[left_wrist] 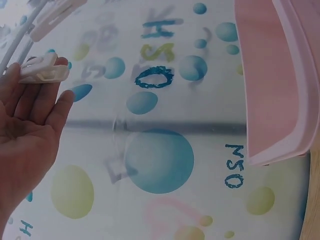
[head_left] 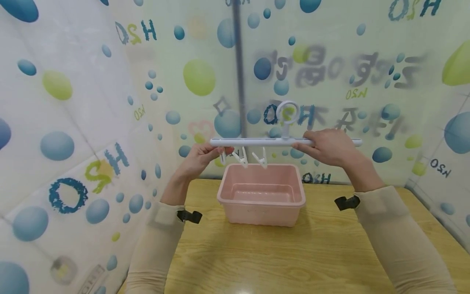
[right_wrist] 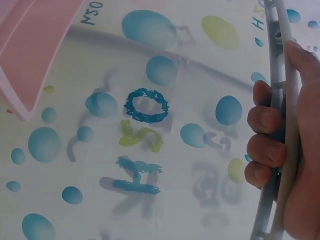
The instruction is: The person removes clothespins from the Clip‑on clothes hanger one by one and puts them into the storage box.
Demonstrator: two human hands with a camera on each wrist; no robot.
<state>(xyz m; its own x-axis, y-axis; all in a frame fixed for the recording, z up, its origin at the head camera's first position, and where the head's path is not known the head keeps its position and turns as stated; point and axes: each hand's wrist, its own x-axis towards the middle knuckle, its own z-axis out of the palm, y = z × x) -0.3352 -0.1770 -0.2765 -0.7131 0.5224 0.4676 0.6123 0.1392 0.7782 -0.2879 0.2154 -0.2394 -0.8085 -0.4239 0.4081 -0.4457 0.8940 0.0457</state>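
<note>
A white clip hanger is held level in the air over the back of a pink basin. Its ring hook points up from the bar. My right hand grips the bar right of the hook; in the right wrist view the fingers curl round it. At the bar's left end, my left hand pinches a white clothespin between thumb and fingers, seen palm-up in the left wrist view. Two more white clothespins hang below the bar, just right of that hand.
The basin stands on a wood-grain table, near its back edge. Behind and at both sides hang pale sheets printed with bubbles and lettering. Black straps sit at both sleeve cuffs.
</note>
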